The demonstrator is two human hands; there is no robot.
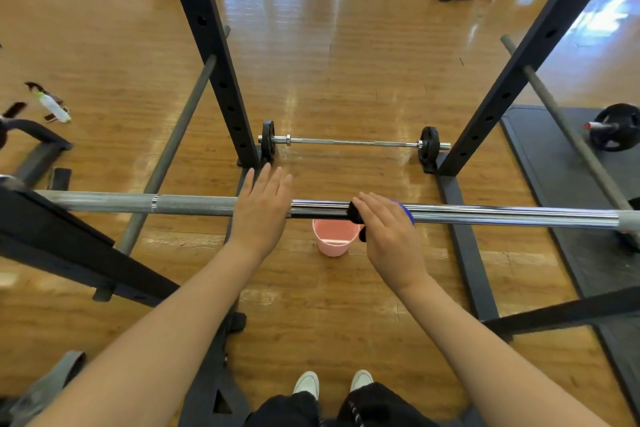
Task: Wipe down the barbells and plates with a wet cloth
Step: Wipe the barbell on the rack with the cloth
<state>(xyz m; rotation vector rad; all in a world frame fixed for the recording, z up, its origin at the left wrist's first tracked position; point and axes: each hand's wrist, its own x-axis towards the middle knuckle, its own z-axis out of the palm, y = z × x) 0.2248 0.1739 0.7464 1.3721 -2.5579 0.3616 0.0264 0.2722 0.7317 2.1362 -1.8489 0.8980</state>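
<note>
Flat and open, the left hand steadies the racked barbell; the right hand presses a dark cloth over its smooth chrome middle. That polished steel looks slick, so the cloth could slide off toward the pink plastic bucket below. Left of the hands, the steel is rough and knurled.
</note>
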